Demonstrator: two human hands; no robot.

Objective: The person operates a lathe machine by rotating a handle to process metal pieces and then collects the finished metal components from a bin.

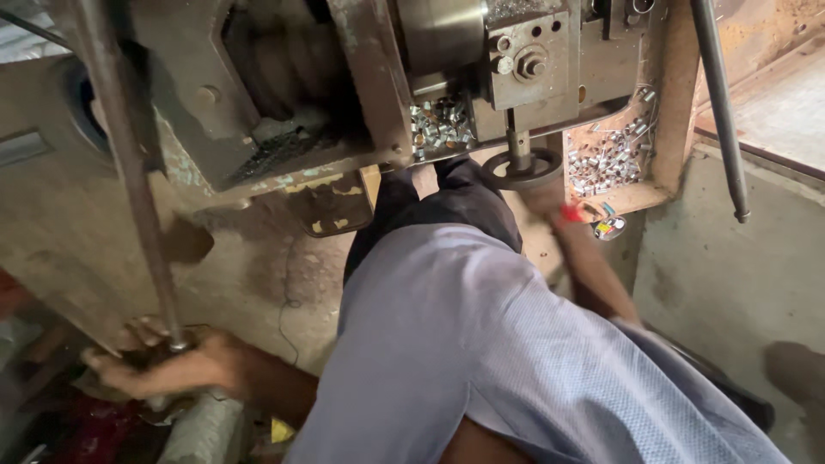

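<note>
Looking down from my head camera, I see my left hand (163, 365) at the lower left, its fingers (142, 331) clenched around the bottom end of a long metal lever (120, 155). The lever rises steeply from my fist to the top left corner, crossing in front of the worn grey machine body (284, 103).

My right hand (546, 196) reaches up past my lilac shirt (481, 344) to a small dark handwheel (520, 167) under the machine head. The hand is blurred and lies just beside the wheel's lower right rim; I cannot tell whether its fingers grip anything. A red band (571, 213) sits at that wrist.

Just right of the handwheel, an open tray (666, 172) holds a heap of small shiny metal sleeves (606, 159); a second heap (440, 125) lies on a ledge left of the wheel's shaft.

Room is tight: the machine overhangs both hands, the tray wall closes the right side, and a second thin rod (720, 103) hangs down further right. Clutter crowds the floor around my left fist.
</note>
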